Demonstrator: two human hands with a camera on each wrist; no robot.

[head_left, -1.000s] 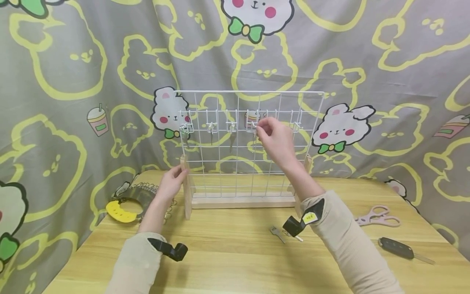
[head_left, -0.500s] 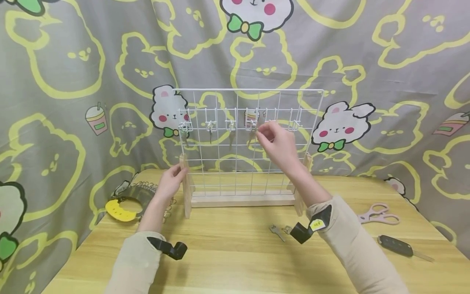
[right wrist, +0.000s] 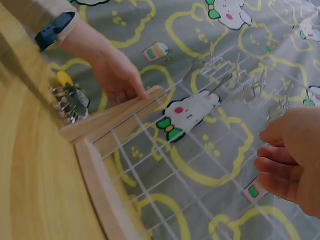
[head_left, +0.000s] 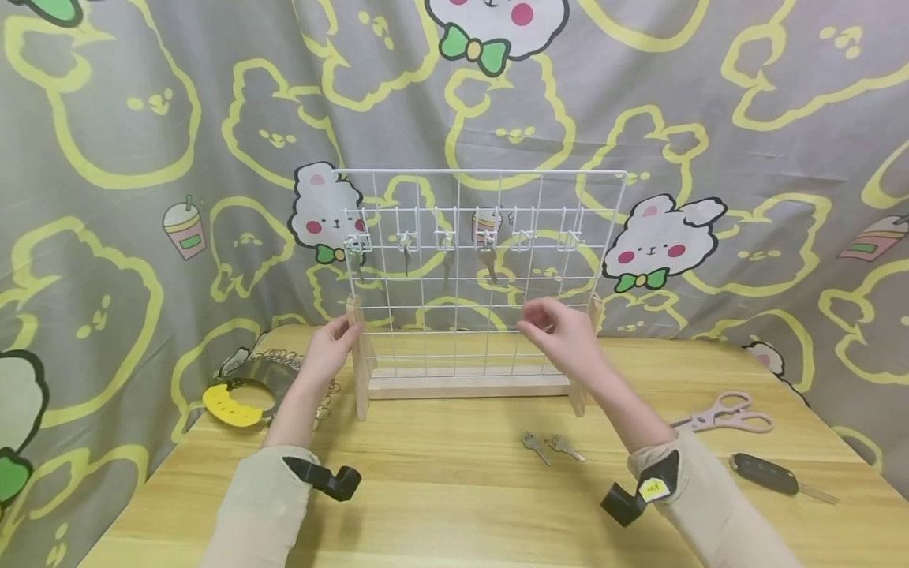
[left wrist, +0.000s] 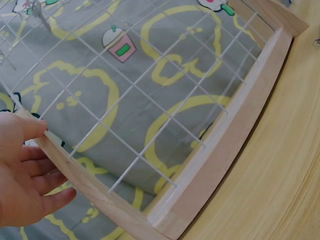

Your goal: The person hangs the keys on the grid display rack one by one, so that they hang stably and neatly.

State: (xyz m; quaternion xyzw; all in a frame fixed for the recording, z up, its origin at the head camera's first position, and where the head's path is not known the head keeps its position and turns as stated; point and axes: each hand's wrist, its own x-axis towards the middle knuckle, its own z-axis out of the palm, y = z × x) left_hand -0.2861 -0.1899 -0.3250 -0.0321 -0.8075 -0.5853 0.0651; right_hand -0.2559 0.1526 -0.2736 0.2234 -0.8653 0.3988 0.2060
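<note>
My left hand (head_left: 330, 351) holds the left wooden post (head_left: 360, 367) of a white wire grid rack (head_left: 480, 171), the thumb in front and the fingers behind it in the left wrist view. Several keys hang from white hooks along the grid's upper part, one of them a key (head_left: 490, 262) on the fourth hook from the left. The two rightmost hooks (head_left: 570, 237) carry no key. My right hand (head_left: 561, 335) is in front of the lower right of the grid, fingers loosely bent and nothing between them. Two loose keys, a left key (head_left: 536, 446) and a right key (head_left: 566, 447), lie on the table.
Pink scissors (head_left: 731, 414) and a black car key (head_left: 765, 475) lie at the right. A yellow-tagged ring of many small metal loops (head_left: 273, 375) lies beside my left forearm. A patterned grey curtain (head_left: 710, 118) hangs behind the wooden table (head_left: 426, 489).
My right hand has let go of the key now hanging on the fourth hook and moved down and right, away from it. The left hand stays at the post.
</note>
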